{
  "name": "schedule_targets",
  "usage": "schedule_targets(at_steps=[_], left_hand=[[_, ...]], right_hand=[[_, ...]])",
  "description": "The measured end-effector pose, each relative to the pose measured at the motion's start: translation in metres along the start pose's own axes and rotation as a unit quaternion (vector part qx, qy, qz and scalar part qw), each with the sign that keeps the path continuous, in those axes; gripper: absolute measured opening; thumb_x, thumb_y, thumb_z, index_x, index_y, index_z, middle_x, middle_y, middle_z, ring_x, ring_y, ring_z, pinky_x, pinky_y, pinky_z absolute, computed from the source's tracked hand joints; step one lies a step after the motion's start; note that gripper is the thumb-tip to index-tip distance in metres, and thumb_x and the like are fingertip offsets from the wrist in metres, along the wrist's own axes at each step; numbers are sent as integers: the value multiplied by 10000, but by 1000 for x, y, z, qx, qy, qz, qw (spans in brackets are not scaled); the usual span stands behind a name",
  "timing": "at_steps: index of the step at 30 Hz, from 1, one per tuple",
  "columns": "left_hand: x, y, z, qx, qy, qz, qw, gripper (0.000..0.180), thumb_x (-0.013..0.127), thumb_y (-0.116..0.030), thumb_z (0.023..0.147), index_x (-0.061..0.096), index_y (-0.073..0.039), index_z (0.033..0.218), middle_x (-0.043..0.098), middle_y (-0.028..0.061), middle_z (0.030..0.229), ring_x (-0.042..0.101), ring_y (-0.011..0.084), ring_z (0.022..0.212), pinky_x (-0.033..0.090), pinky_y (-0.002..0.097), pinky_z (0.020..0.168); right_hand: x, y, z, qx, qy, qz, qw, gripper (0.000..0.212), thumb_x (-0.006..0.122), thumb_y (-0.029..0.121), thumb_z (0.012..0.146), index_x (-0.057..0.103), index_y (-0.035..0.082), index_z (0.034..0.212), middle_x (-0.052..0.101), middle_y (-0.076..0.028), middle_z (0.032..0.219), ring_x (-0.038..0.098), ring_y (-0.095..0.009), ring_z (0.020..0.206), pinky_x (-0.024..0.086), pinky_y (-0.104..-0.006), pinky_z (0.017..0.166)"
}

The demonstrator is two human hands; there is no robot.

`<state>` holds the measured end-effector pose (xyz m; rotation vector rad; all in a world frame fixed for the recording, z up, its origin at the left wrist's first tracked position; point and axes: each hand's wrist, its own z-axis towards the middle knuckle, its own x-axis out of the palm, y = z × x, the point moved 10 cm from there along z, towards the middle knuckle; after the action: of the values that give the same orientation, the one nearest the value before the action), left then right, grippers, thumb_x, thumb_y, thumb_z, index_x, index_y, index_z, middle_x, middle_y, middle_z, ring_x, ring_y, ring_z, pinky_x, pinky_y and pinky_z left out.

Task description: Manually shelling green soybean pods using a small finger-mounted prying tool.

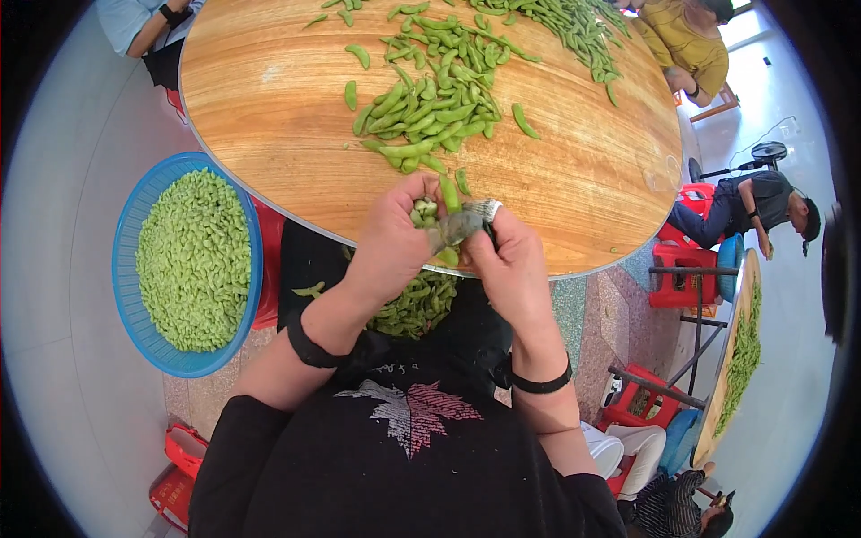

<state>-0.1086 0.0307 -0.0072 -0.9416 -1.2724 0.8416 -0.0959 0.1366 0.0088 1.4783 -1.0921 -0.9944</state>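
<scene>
My left hand (395,238) is closed at the near edge of the round wooden table, with several pale shelled beans (424,212) in its curled fingers. A green soybean pod (450,193) is pinched upright where both hands meet. My right hand (513,260) closes in from the right, its fingers pressed against the pod. A whitish ribbed covering (485,209) wraps one of its fingertips; a dark grey-green covering shows on a digit between the hands. Just beyond lies a heap of soybean pods (430,112). Below my hands, more pods or empty husks (417,305) are gathered at my lap.
At left stands a blue basket (121,260) full of shelled beans, beside a red stool (268,260). Another pod pile (574,27) lies across the wooden table (269,117). People sit around it, and others sit at a second table (717,408) with pods on the right. A fan (769,152) stands behind.
</scene>
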Motion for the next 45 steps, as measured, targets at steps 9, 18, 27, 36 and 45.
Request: schedule_targets(at_steps=[9,18,27,36,45], left_hand=[[-6,9,3,-99,-27,-198,975,206,514,31,842,621,-34,1005,629,36,880,519,70,651,364,162,496],[4,10,2,-109,-17,-125,986,215,491,34,839,649,-22,974,611,38,877,502,77,674,384,177,556],[16,17,-11,-168,84,-77,979,262,538,-19,861,577,-19,1120,552,3,859,486,32,648,351,150,504],[15,15,-5,-132,34,-305,943,157,537,-6,856,603,-57,989,596,4,819,503,30,628,288,146,450],[16,13,-13,-115,6,-243,963,141,584,4,826,595,-53,955,595,-3,818,491,26,613,322,159,481]], right_hand=[[-11,-3,26,64,74,-33,995,161,482,115,887,555,26,774,498,7,585,432,-63,494,336,-231,448],[-52,41,97,-105,-127,-577,800,263,589,213,810,544,-41,861,605,-247,754,588,-417,762,469,-474,676],[-78,5,53,-31,-64,-207,976,118,555,111,855,541,-6,848,534,-46,606,490,-145,480,379,-268,438],[-6,4,-20,107,84,190,972,122,450,119,940,536,37,968,467,40,670,320,-22,489,226,-162,417],[-3,-10,-20,133,65,167,975,128,432,133,948,543,70,952,488,36,668,330,-10,496,231,-158,412]])
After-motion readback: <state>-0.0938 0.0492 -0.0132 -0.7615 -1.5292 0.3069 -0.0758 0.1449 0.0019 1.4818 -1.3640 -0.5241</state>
